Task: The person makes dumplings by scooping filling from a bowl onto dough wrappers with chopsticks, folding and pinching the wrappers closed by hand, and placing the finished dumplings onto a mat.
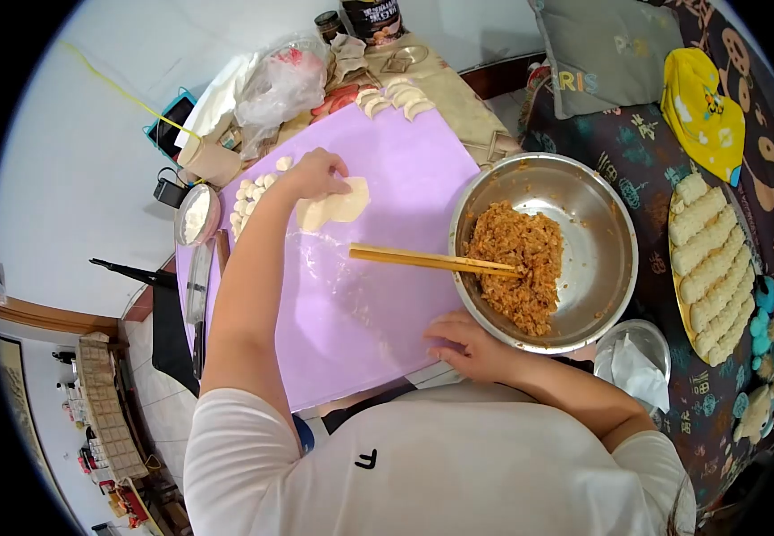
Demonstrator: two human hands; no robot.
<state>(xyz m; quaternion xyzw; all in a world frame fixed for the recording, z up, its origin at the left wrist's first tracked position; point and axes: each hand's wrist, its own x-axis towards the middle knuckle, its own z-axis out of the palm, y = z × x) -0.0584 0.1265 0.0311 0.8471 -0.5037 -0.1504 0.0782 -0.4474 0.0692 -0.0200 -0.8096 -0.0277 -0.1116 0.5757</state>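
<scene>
My left hand (317,175) reaches across the purple mat (387,326), its fingertips closed at the edge of a flat dumpling wrapper (349,200). Another wrapper (313,214) lies partly beneath it. Small dough pieces (246,198) sit left of my forearm, partly hidden by it. My right hand (467,345) rests at the mat's near edge below the steel bowl, fingers apart and nothing in them. Brown minced filling (516,259) fills the left part of the steel bowl (615,268). A pair of chopsticks (414,259) leans from the filling over the bowl's rim.
Folded dumplings (396,96) sit at the mat's far edge. A bowl of flour (197,217) and a knife (198,344) lie along the left side. Plastic bags (284,85) stand behind. To the right are a tray of pale rolls (713,268) and a smaller metal bowl (659,344).
</scene>
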